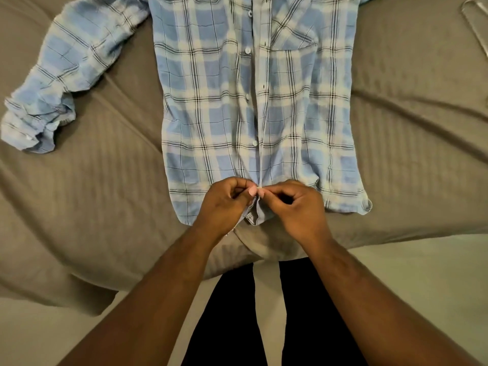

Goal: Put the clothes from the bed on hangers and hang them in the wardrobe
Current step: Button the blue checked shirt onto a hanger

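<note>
Shirt: a blue, white and black plaid shirt (211,114) lies front up on the bed (409,128), collar end away from the person and hem at the bed's near edge.
Front edges: the two halves meet down the middle. White buttons (247,50) run along one edge, and small dark buttonholes show on the other.
Left hand: the left hand (224,204) is at the bottom of the shirt front, fingers curled, with thumb and forefinger pinching the cloth at the middle seam.
Right hand: the right hand (295,207) is just beside it, curled the same way and pinching the opposite edge at the same spot.
Hands together: their fingertips nearly touch over the seam, and both are clamped on the shirt just above the hem (257,216), which bunches a little between them.
Sleeve: one sleeve (60,83) is flung out to the person's left, its cuff end crumpled on the bed. The other runs out of view.
Pocket: a chest pocket (293,35) with a pointed flap sits on the half to the person's right.
Bed: its brown cover is creased in long folds on both sides of the shirt.
Far corner: a pale strip (475,25) lies on the bed at the upper right, too cut off to tell what it is.
Person: legs (229,313) in black stand against the bed edge on a pale floor (422,273).
</note>
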`<state>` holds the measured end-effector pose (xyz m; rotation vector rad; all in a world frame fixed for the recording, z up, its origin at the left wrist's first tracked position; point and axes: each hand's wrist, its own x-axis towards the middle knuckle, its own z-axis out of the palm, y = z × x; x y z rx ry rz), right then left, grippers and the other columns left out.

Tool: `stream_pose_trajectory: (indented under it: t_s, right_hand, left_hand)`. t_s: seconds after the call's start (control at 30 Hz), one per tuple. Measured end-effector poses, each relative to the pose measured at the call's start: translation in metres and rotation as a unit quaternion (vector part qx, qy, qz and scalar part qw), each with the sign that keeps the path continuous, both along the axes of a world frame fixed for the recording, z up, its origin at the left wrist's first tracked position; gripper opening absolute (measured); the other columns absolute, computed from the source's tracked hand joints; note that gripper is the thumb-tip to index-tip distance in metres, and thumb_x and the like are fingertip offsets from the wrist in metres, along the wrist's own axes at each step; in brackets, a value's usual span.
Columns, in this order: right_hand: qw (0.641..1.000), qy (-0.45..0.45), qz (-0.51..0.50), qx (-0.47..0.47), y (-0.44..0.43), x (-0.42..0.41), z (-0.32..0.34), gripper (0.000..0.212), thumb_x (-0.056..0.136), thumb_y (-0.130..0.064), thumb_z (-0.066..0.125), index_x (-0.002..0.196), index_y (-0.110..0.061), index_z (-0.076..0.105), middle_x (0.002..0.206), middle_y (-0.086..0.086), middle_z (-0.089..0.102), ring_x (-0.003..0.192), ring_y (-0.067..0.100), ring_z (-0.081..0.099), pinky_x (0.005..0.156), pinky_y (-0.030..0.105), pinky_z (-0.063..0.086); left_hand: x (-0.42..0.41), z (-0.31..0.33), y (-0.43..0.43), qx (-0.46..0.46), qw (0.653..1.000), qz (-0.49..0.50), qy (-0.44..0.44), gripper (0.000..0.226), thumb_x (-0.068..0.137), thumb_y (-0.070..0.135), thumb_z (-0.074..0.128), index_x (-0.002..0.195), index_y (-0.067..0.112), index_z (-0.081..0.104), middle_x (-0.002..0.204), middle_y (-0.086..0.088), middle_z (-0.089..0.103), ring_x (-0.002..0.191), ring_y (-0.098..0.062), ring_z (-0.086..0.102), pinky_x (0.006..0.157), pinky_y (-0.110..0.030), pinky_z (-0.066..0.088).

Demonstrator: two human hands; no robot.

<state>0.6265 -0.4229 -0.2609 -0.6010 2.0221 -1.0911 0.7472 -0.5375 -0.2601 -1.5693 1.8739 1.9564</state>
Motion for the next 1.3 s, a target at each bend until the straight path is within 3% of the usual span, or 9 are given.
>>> stream_pose_trajectory:
  t_s: [0.1, 0.23, 0.43, 0.6, 0.67, 0.87, 1.1, 1.23, 1.3]
  right_hand:
    - [0.998, -0.047, -0.029, 0.015, -0.004, 0.001, 0.0, 0.009, 0.078, -0.021, 0.087, 0.08, -0.023, 0.078, 0.075, -0.006, 0.071, 0.066, 0.004, 0.064, 0.062, 0.015, 0.05]
    - [0.999, -0.008, -0.019, 0.03, -0.008, 0.004, -0.001, 0.01, 0.08, -0.018, 0.085, 0.078, -0.022, 0.076, 0.072, -0.007, 0.068, 0.063, 0.005, 0.061, 0.061, 0.019, 0.051]
    - [0.999, -0.045, -0.012, 0.015, -0.008, 0.001, 0.002, 0.008, 0.081, -0.022, 0.085, 0.086, -0.021, 0.079, 0.078, -0.01, 0.074, 0.073, 0.004, 0.069, 0.068, 0.014, 0.053]
    - [0.993, -0.113, -0.017, 0.023, -0.007, -0.003, 0.003, 0.004, 0.088, -0.024, 0.078, 0.089, -0.02, 0.081, 0.078, -0.007, 0.077, 0.075, 0.012, 0.074, 0.076, 0.038, 0.063]
    - [0.993, -0.118, -0.017, 0.02, -0.008, -0.003, 0.004, 0.003, 0.089, -0.021, 0.078, 0.089, -0.02, 0.081, 0.079, -0.006, 0.077, 0.075, 0.013, 0.075, 0.077, 0.042, 0.063]
    - [0.997, -0.07, -0.029, 0.013, -0.006, -0.001, 0.002, 0.009, 0.084, -0.016, 0.082, 0.091, -0.021, 0.079, 0.084, -0.01, 0.076, 0.078, 0.006, 0.073, 0.077, 0.027, 0.061]
    - [0.999, -0.012, -0.03, 0.011, -0.007, 0.0, 0.0, 0.007, 0.084, -0.023, 0.082, 0.088, -0.021, 0.076, 0.08, -0.01, 0.072, 0.073, 0.005, 0.069, 0.067, 0.017, 0.056]
    - [0.998, -0.053, -0.032, -0.005, -0.009, -0.002, 0.003, 0.011, 0.084, -0.016, 0.081, 0.093, -0.02, 0.077, 0.085, -0.01, 0.074, 0.077, 0.002, 0.07, 0.072, 0.013, 0.054]
    - [0.997, -0.076, -0.025, -0.006, -0.009, -0.004, 0.003, 0.011, 0.085, -0.018, 0.08, 0.095, -0.023, 0.078, 0.09, -0.011, 0.076, 0.084, 0.002, 0.071, 0.078, 0.018, 0.057]
  left_hand:
    - [0.0, 0.003, -0.001, 0.018, 1.0, 0.019, -0.004, 0.01, 0.098, 0.019, 0.065, 0.096, 0.016, 0.074, 0.083, -0.002, 0.076, 0.076, -0.009, 0.071, 0.076, -0.025, 0.057]
    - [-0.005, 0.008, -0.001, 0.012, 0.999, 0.042, 0.0, 0.021, 0.091, 0.034, 0.072, 0.093, 0.014, 0.078, 0.078, -0.002, 0.077, 0.077, -0.015, 0.074, 0.075, -0.026, 0.06]
    - [-0.006, 0.007, 0.002, -0.087, 0.995, 0.051, -0.023, 0.009, 0.092, 0.024, 0.072, 0.088, 0.017, 0.077, 0.073, 0.006, 0.075, 0.073, -0.003, 0.073, 0.074, -0.017, 0.056]
    - [-0.009, 0.007, 0.008, -0.141, 0.988, 0.027, -0.049, 0.009, 0.096, 0.022, 0.068, 0.093, 0.015, 0.072, 0.074, 0.01, 0.071, 0.071, 0.006, 0.067, 0.066, -0.003, 0.045]
    - [-0.01, 0.008, 0.009, -0.14, 0.988, 0.033, -0.053, 0.01, 0.097, 0.022, 0.066, 0.093, 0.014, 0.071, 0.074, 0.009, 0.071, 0.071, 0.007, 0.066, 0.064, -0.003, 0.044]
    - [-0.015, 0.014, 0.009, -0.123, 0.99, 0.051, -0.05, 0.006, 0.094, 0.025, 0.071, 0.093, 0.02, 0.073, 0.071, 0.01, 0.072, 0.069, 0.006, 0.068, 0.065, -0.003, 0.047]
    - [-0.014, 0.014, 0.004, -0.112, 0.993, 0.032, -0.023, 0.008, 0.086, 0.028, 0.079, 0.089, 0.021, 0.078, 0.075, 0.011, 0.076, 0.074, 0.0, 0.073, 0.075, -0.018, 0.058]
    - [-0.016, 0.015, 0.005, -0.141, 0.989, 0.046, -0.028, 0.014, 0.083, 0.022, 0.082, 0.077, 0.03, 0.073, 0.071, 0.018, 0.073, 0.071, 0.002, 0.071, 0.068, -0.016, 0.056]
    - [-0.015, 0.014, 0.005, -0.148, 0.987, 0.047, -0.03, 0.016, 0.082, 0.02, 0.082, 0.075, 0.03, 0.072, 0.071, 0.017, 0.073, 0.069, 0.001, 0.071, 0.065, -0.015, 0.056]
